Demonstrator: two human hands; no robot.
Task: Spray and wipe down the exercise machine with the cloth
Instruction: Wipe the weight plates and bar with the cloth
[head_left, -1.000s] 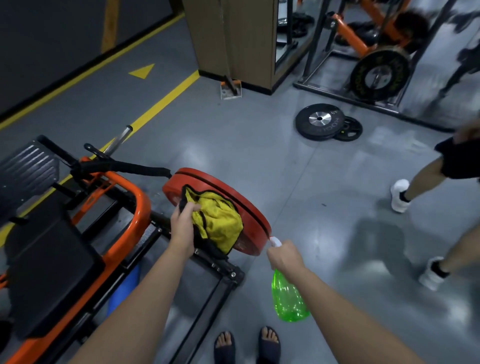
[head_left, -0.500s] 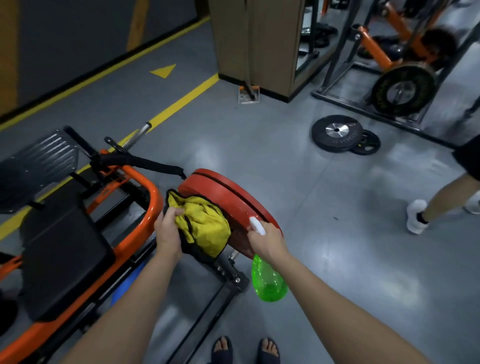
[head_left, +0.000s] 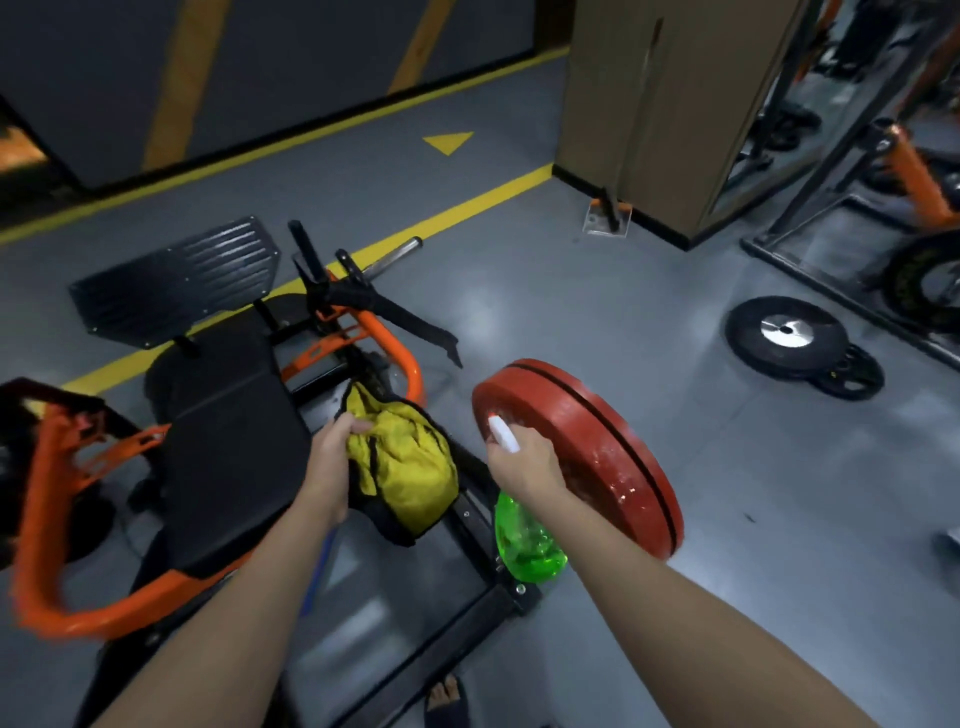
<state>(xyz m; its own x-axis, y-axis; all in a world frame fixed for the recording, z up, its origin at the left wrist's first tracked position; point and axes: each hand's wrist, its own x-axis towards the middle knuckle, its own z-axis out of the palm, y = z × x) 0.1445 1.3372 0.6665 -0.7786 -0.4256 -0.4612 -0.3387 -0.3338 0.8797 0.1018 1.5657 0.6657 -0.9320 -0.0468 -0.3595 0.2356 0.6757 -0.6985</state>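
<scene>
The exercise machine (head_left: 234, 431) has an orange frame, a black seat pad and a ribbed black footplate. Two red weight plates (head_left: 587, 447) are loaded on its right side, and their face shows wet droplets. My left hand (head_left: 335, 457) grips a yellow cloth with black trim (head_left: 400, 462), held off the plates over the machine's frame. My right hand (head_left: 524, 467) grips a green spray bottle (head_left: 524, 540) by its white head (head_left: 504, 434), with the nozzle close to the red plates' face.
Two black weight plates (head_left: 789, 335) lie on the grey floor to the right. A rack with orange parts (head_left: 914, 171) stands at far right beside a wooden pillar (head_left: 665, 104). A yellow floor line (head_left: 467, 208) runs behind the machine. My sandalled foot (head_left: 447, 699) shows at the bottom.
My left hand has drawn the cloth off the red plates, to the left. My right hand has raised the spray bottle against the plates' face, which now looks wet. The view has swung left.
</scene>
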